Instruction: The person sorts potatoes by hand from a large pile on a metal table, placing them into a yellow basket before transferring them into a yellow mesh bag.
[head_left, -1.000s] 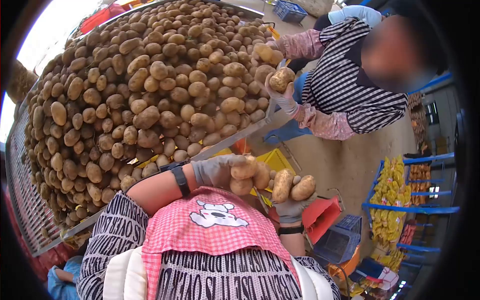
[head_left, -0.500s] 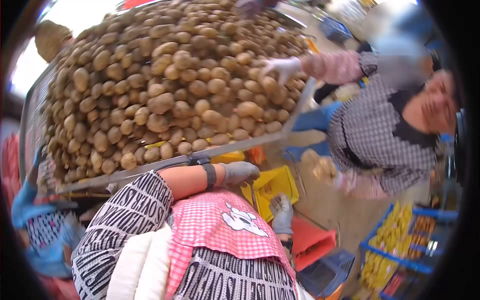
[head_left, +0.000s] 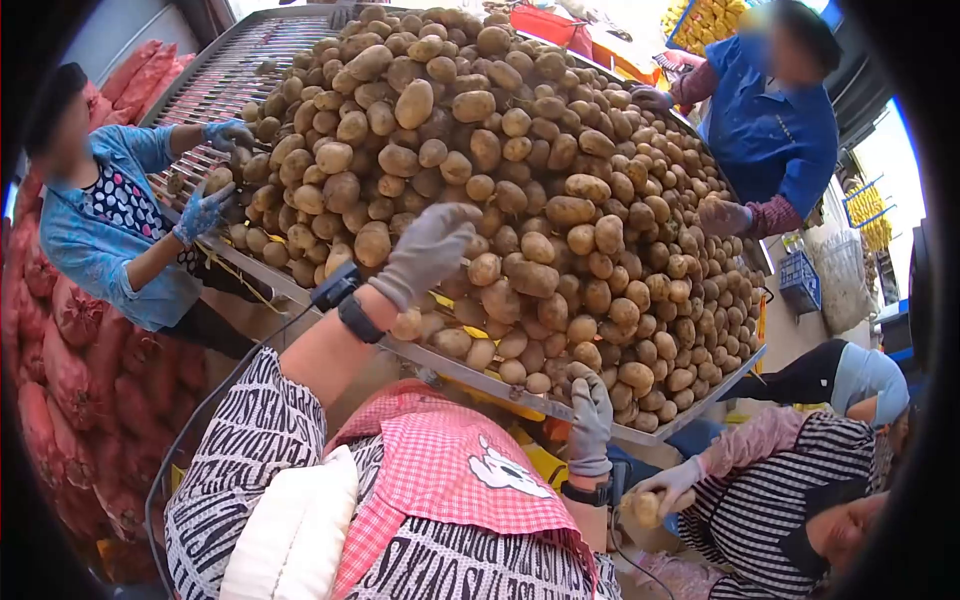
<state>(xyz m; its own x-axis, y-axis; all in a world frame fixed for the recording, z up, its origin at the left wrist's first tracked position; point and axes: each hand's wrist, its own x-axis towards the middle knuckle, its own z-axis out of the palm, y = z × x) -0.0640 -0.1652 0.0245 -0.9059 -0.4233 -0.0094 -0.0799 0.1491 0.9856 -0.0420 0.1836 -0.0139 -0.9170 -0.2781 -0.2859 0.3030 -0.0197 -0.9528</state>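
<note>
A large heap of brown potatoes (head_left: pixel 485 150) covers a metal-framed sorting table (head_left: pixel 480 385). My left hand (head_left: pixel 430 255), in a grey glove, is over the near side of the heap, fingers stretched to the right with nothing seen in them. At the near rim, to the right, my right hand (head_left: pixel 590 415) is raised in a matching glove. Its fingers point up beside the closest potatoes, slightly bent at the tips, and hold nothing visible. Part of its palm side is hidden.
At left, a person in blue sleeves (head_left: pixel 125 225) handles potatoes. Another person in a blue jacket (head_left: pixel 770 130) stands across the table. A striped-top co-worker (head_left: pixel 790 490) holds potatoes at lower right. Red mesh sacks (head_left: pixel 90 400) are stacked left; a blue crate (head_left: pixel 800 283) is on the floor.
My view has swung toward the table. My left hand has moved up over the potatoes, and my right hand has risen from the yellow bags to the table's rim.
</note>
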